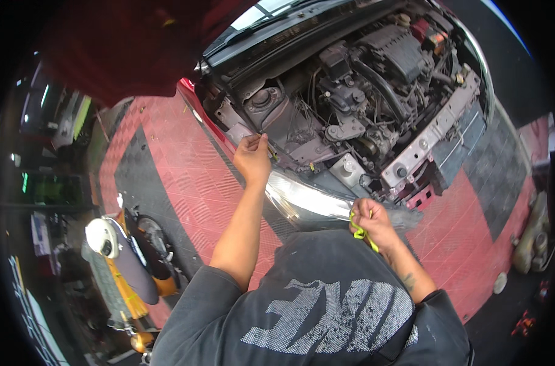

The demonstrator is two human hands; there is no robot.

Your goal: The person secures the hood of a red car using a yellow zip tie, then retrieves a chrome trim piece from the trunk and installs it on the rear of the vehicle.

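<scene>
My left hand (252,160) is at the edge of the red car's fender (215,135), beside the opened engine bay. Its thumb and fingers are pinched together, and I cannot make out what is between them. Closer to my body, in front of the car's headlight (314,198), my right hand (375,224) is closed around a bright yellow-green strap (358,230). Part of the strap loops out below the fingers; the rest is hidden in the fist. The engine (381,79) lies exposed beyond both hands, and a white-capped reservoir (348,168) sits near the front corner.
The raised red hood (131,49) looms at upper left. A bare metal crossbeam (433,137) runs along the car's front, with no bumper cover over it. A motorcycle (152,238) with a white helmet (102,238) stands at left on red and black floor tiles (186,177).
</scene>
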